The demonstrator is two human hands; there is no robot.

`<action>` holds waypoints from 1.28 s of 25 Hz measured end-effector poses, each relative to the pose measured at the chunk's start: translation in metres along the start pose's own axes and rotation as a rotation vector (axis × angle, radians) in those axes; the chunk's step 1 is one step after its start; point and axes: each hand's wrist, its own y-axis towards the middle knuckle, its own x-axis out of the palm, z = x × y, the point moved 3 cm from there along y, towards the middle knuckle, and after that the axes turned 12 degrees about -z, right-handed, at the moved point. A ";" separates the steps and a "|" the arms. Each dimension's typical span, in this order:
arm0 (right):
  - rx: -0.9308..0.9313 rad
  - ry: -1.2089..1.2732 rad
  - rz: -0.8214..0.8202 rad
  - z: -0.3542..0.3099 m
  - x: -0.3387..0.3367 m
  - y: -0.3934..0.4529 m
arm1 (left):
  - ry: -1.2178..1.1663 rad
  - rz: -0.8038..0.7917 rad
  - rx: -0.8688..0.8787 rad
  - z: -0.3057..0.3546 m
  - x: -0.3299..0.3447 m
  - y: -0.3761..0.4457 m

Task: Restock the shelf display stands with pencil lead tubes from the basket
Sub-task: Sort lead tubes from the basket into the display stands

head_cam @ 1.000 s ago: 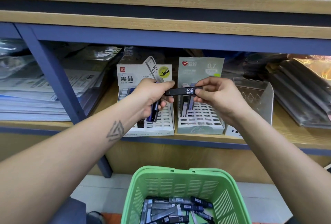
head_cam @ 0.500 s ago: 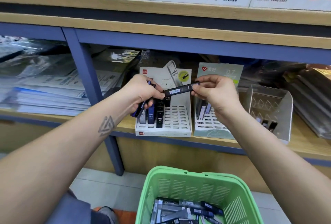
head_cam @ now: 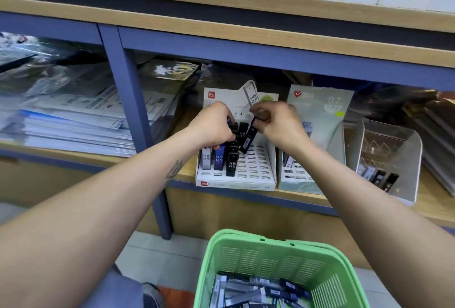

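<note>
Right hand (head_cam: 278,125) pinches black lead tube (head_cam: 249,138) by top end, lower end tilted down over slots of white display stand (head_cam: 261,172) on shelf. Left hand (head_cam: 211,127) clamped on spare tubes (head_cam: 231,126). Tube judged light, rigid, smooth plastic: grip flat sides near cap. More in green basket (head_cam: 246,253), near.

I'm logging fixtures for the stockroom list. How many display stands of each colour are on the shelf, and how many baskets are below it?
white stand: 1
pale green stand: 1
grey stand: 1
green basket: 1
Total: 4
</note>
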 end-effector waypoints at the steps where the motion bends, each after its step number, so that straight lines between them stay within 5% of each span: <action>1: 0.005 -0.062 -0.015 0.001 0.001 0.004 | 0.031 -0.007 0.014 -0.001 0.001 0.001; 10: 0.084 -0.394 -0.145 -0.002 0.008 0.022 | 0.177 -0.050 0.076 0.000 0.000 0.011; 18: 0.022 -0.274 -0.291 -0.009 0.011 0.033 | 0.157 -0.080 0.049 -0.003 0.001 0.014; 32: -0.046 -0.191 -0.240 -0.003 0.015 0.032 | 0.144 -0.077 0.028 -0.002 0.001 0.015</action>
